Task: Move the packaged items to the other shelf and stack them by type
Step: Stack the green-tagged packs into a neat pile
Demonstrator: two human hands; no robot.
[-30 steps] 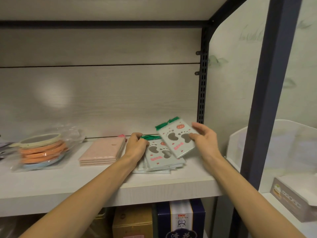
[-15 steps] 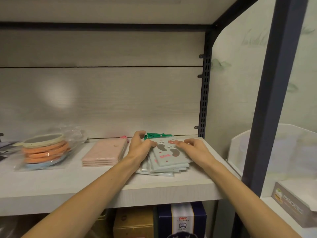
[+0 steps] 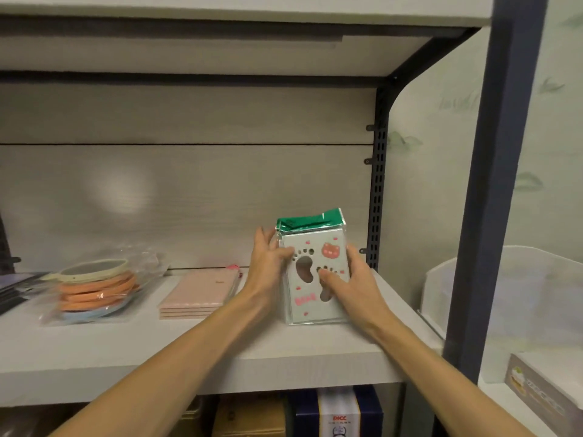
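A bundle of mint packets (image 3: pixel 310 272) with green headers is held upright on the white shelf (image 3: pixel 189 348), its lower edge on the board, at 3 o'clock from the pink packs (image 3: pixel 198 294). It is clasped between the left hand (image 3: pixel 268 266) and right hand (image 3: pixel 350 285), thumbs on the front. "PICC" is read on a box (image 3: pixel 339 411) at 6 o'clock. Orange discs (image 3: pixel 94 288) are seen inside a clear bag.

reading "picc" in red on the white panel of the dark blue box (image 3: pixel 339 413), sitting under the shelf board (image 3: pixel 189 367). showing blurred pink lettering, not legible, low on the front of the footprint-patterned packets (image 3: pixel 315 269) standing upright on top of that shelf board. printing on the grey carton (image 3: pixel 549 395), right of the shelf board, too blurred to read.
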